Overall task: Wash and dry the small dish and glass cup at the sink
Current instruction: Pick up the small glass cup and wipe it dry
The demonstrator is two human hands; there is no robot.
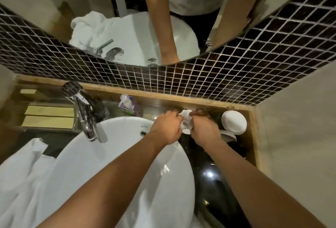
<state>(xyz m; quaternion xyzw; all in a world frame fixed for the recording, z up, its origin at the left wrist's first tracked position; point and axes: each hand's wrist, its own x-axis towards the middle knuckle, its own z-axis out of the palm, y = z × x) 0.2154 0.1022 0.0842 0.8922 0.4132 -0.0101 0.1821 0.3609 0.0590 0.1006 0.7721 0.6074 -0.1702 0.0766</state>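
Both hands are working together at the far right of the sink, over the dark bench between the basin rim and the wooden back ledge. The left hand [166,127] is curled, fingers pinching a small white cloth or tissue [184,114]; the right hand [204,129] is closed round what appears to be the glass cup [187,126], of which only a clear rim and a pale patch show between the two hands. The cup lies directly between the hands, touching both; its axis cannot be told with certainty, being mostly hidden by the fingers. Judged from this, the drying of the cup is in hand, the left hand wiping while the right hand steadies. Just beside the right hand, further right on the bench, sits a white round dish [234,121], seemingly with a second rim beneath it; the right hand is the nearer to it. The white basin [112,164] is below the forearms, with the chrome tap [85,113] at its left, not seen running. A white towel [23,178] lies on the bench to the left, and a soap bottle [126,103] stands at the back ledge. The bench is dark and glossy; wet glass there may slip. Dark mosaic tiles [236,75] and a mirror [127,27] back the cramped alcove.
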